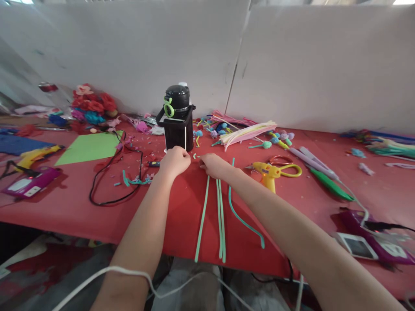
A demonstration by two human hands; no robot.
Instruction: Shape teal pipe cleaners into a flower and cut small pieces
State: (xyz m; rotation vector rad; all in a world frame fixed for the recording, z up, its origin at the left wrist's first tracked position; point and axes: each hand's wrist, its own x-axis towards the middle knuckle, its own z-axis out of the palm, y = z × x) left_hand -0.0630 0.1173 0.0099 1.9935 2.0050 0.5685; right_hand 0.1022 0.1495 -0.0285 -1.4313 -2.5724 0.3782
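My left hand [177,161] is closed in a pinch just in front of a black bottle [177,97] in a black carrier. My right hand [213,165] is opposite, a little to the right, its fingers curled; what either hand grips is hidden. Small pale green bits [195,156] lie between the hands. Below the right hand, a pale green pipe cleaner [202,219] and two more pale green pipe cleaners [221,220] run towards the table edge, their far ends reaching the hand. A bent teal pipe cleaner [242,218] lies under the right forearm.
A yellow glue gun [267,171] and yellow-handled scissors [293,170] lie on the right, near a lilac flat iron [313,162]. Pipe cleaner bundles [248,133] are behind. A black cable [92,188] loops at left by green paper [89,147]. A white cord [110,268] crosses my lap.
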